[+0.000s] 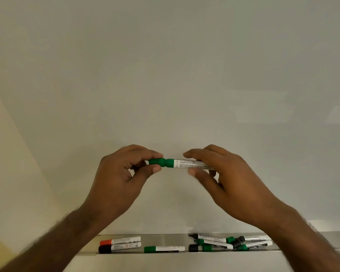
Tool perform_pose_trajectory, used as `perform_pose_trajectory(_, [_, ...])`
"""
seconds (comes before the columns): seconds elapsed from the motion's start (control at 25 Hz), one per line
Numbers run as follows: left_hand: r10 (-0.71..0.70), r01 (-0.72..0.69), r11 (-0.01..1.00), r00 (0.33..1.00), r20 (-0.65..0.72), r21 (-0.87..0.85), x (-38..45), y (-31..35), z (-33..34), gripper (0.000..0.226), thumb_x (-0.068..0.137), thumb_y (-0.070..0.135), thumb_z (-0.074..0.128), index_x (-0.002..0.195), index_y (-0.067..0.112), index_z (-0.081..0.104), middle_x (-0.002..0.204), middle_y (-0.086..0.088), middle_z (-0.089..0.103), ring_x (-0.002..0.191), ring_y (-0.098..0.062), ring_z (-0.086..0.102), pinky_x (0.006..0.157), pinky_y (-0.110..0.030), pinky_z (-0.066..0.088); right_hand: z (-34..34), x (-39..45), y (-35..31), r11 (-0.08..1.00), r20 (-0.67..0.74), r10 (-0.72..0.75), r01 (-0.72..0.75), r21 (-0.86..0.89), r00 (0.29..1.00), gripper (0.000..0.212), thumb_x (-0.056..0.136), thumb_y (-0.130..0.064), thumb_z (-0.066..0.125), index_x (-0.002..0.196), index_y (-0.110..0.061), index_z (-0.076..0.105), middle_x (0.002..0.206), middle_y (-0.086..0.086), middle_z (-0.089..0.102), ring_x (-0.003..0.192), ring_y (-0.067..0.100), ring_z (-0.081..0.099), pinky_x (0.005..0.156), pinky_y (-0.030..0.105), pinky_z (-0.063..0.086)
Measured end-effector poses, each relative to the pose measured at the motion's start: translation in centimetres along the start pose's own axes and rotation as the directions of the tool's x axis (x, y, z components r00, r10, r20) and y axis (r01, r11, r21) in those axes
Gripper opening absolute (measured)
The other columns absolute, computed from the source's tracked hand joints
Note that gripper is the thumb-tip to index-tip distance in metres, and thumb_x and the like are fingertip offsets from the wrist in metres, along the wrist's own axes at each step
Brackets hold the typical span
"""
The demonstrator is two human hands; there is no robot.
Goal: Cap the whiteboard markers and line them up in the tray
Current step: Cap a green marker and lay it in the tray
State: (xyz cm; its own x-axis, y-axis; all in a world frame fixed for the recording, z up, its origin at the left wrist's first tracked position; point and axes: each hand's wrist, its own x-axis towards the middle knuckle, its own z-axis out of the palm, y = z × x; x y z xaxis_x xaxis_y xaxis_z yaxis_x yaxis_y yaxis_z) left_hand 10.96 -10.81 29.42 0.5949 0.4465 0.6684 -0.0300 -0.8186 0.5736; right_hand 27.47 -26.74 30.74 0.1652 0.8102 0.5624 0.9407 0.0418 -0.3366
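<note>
Below, tray (165, 237) waiting at six o'clock; green marker (182, 164) level nine-to-three, left hand (124, 173) pinching cap (156, 161), right hand (222, 173) clasping barrel.

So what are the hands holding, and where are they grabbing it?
One green marker, held level. The left hand pinches its green cap end; the right hand grips the white barrel.

I have both forearms raised, hands level and facing each other. My left hand (118, 173) pinches with thumb and fingers curled; my right hand (224, 177) grips with fingers (192, 154) extended leftward.
</note>
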Motion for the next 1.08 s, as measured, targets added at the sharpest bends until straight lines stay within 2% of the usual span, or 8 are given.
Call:
perform_pose_trajectory(0.2, [-0.016,0.016,1.0,1.0,0.003,0.0,-0.4,0.2,0.9,0.019,0.079,0.026,0.065,0.097,0.03,0.071,0.085,0.018,0.069,0.075,-0.006,0.064,0.068,-0.006,0.043,0.3,0.2,0.7,0.999,-0.009,0.02,-0.02,0.05,1.0,0.019,0.091,-0.031,0.055,0.105,-0.029,0.066,0.079,-0.016,0.055,0.068,0.007,0.049,0.057,0.018,0.033])
perform_pose_trajectory(0.32, [-0.001,0.001,1.0,1.0,0.018,0.016,-0.4,0.2,1.2,0.017,0.08,0.025,0.064,0.095,0.027,0.072,0.069,0.017,0.068,0.073,-0.007,0.064,0.067,-0.007,0.044,0.4,0.2,0.9,0.999,-0.018,-0.006,0.007,0.048,1.0,0.021,0.092,-0.029,0.053,0.106,-0.026,0.068,0.076,-0.015,0.055,0.065,0.009,0.048,0.055,0.019,0.034])
perform_pose_trajectory(0.48, [0.01,-0.01,1.0,0.999,0.031,0.022,-0.6,-0.3,1.7,0.017,0.08,0.022,0.063,0.094,0.025,0.073,0.071,0.018,0.067,0.072,-0.01,0.064,0.067,-0.011,0.046,1.1,0.0,1.0,1.0,0.014,-0.027,0.027,-0.006,1.0,0.022,0.093,-0.029,0.05,0.105,-0.026,0.068,0.069,-0.013,0.05,0.06,0.009,0.046,0.051,0.024,0.036])
perform_pose_trajectory(0.6, [0.001,-0.002,1.0,0.999,0.037,0.021,-0.9,-0.9,1.9,0.018,0.079,0.022,0.063,0.095,0.024,0.073,0.072,0.019,0.067,0.073,-0.01,0.064,0.068,-0.012,0.048,2.1,-0.2,1.2,0.999,0.028,0.001,-0.002,0.039,1.0,0.022,0.094,-0.03,0.049,0.104,-0.026,0.068,0.068,-0.014,0.049,0.061,0.01,0.048,0.051,0.027,0.039])
perform_pose_trajectory(0.72, [-0.044,0.041,0.998,0.997,0.062,0.041,-1.2,-2.0,2.1,0.016,0.081,0.02,0.068,0.096,0.024,0.073,0.076,0.019,0.068,0.077,-0.012,0.063,0.069,-0.013,0.047,3.4,-0.2,2.1,0.995,0.044,0.022,-0.026,0.099,0.999,0.021,0.094,-0.03,0.051,0.106,-0.026,0.068,0.071,-0.014,0.053,0.064,0.011,0.05,0.054,0.03,0.044])
perform_pose_trajectory(0.88, [-0.119,0.11,0.991,0.985,0.123,0.081,-2.7,-5.2,3.1,0.021,0.078,0.011,0.073,0.093,0.025,0.074,0.082,0.016,0.068,0.079,-0.013,0.062,0.069,-0.015,0.047,7.2,-1.0,3.7,0.988,0.114,0.076,-0.09,0.127,0.991,0.02,0.093,-0.023,0.059,0.111,-0.025,0.066,0.084,-0.009,0.059,0.071,0.007,0.051,0.063,0.023,0.044])
perform_pose_trajectory(1.0, [-0.178,0.16,0.981,0.968,0.176,0.112,-5.0,-8.5,4.1,0.021,0.077,0.012,0.075,0.092,0.026,0.074,0.085,0.015,0.065,0.08,-0.011,0.06,0.067,-0.016,0.046,10.7,-2.5,4.9,0.986,0.155,0.113,-0.13,0.104,0.981,0.029,0.091,-0.019,0.059,0.12,-0.02,0.062,0.099,-0.003,0.065,0.082,0.005,0.052,0.076,0.022,0.045])
perform_pose_trajectory(1.08, [-0.244,0.227,0.968,0.95,0.195,0.106,-7.0,-10.8,5.1,0.021,0.076,0.014,0.076,0.092,0.027,0.074,0.085,0.014,0.065,0.081,-0.01,0.06,0.066,-0.016,0.045,13.4,-3.8,5.4,0.987,0.199,0.139,-0.153,0.053,0.97,0.025,0.091,-0.02,0.058,0.115,-0.022,0.063,0.099,-0.003,0.068,0.085,0.01,0.055,0.079,0.027,0.044])
